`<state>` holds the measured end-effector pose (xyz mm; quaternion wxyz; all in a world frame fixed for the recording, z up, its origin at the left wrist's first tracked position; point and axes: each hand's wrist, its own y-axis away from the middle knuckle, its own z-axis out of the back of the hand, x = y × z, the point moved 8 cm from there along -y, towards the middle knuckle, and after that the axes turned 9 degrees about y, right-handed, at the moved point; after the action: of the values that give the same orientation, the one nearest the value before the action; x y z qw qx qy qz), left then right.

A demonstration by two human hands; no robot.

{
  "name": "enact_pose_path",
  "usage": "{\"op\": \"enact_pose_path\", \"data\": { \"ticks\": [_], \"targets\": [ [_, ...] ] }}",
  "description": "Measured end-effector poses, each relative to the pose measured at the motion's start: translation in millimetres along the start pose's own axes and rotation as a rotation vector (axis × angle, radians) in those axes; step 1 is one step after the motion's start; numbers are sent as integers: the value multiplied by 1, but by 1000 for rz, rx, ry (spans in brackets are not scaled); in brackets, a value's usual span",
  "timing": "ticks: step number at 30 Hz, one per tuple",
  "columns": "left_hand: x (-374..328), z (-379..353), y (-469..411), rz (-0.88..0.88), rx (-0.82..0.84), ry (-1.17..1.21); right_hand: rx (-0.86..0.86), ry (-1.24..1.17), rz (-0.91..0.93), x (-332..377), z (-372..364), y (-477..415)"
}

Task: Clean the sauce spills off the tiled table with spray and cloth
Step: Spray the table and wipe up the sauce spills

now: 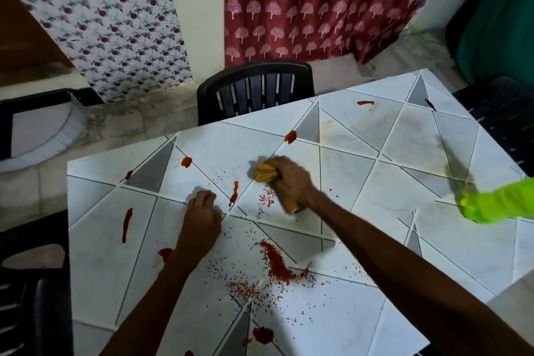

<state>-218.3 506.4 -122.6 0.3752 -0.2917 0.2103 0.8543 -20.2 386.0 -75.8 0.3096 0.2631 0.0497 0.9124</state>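
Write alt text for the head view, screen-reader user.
A person's right hand grips a yellow cloth on a white tiled table dotted with red sauce spills and scattered red flakes. The left hand rests on the tiles with curled fingers; a bright green object lies at the right edge, a black chair beyond.

Across from me, at the far side, stands a black chair (255, 89). Behind it hangs a red curtain (318, 3), with a flowered curtain (109, 17) further left.
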Motion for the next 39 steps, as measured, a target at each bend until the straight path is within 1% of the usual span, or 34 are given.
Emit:
{"op": "enact_pose_path", "data": {
  "ticks": [4,7,8,9,11,13,15,18,20,22,25,27,29,33,36,39],
  "targets": [
    [1,1,0,-33,4,-2,96,111,150,18,-41,34],
    [0,3,-1,-25,6,-8,158,82,212,18,-49,56],
    [-2,5,-2,-23,0,-6,144,55,221,16,-46,60],
    [-3,7,-2,-31,-4,-3,118,30,208,13,-39,62],
    [-7,10,-2,-58,-5,3,44,-41,123,1,-19,54],
    [-8,13,-3,-77,-19,1,-61,-99,42,-14,9,37],
    [-5,13,-3,-57,-21,-1,-169,-100,5,-20,39,13],
    [1,11,-2,-53,8,3,-276,4,-57,-24,77,-32],
    [4,12,-2,-48,23,-13,-321,110,-135,-35,94,-68],
    [8,13,-1,-30,18,9,-338,161,-198,-49,102,-99],
    [6,12,-1,-39,22,18,-231,128,-225,-59,90,-125],
    [6,11,-2,-42,17,22,-130,133,-187,-49,72,-128],
    [7,11,-2,-46,8,28,-54,144,-105,-25,53,-117],
    [7,13,-1,-51,12,23,10,47,106,26,14,-72],
    [7,16,3,-23,15,40,91,131,253,54,-13,-32],
    [7,16,11,-17,43,33,211,178,320,64,-38,13]
  ]
}}
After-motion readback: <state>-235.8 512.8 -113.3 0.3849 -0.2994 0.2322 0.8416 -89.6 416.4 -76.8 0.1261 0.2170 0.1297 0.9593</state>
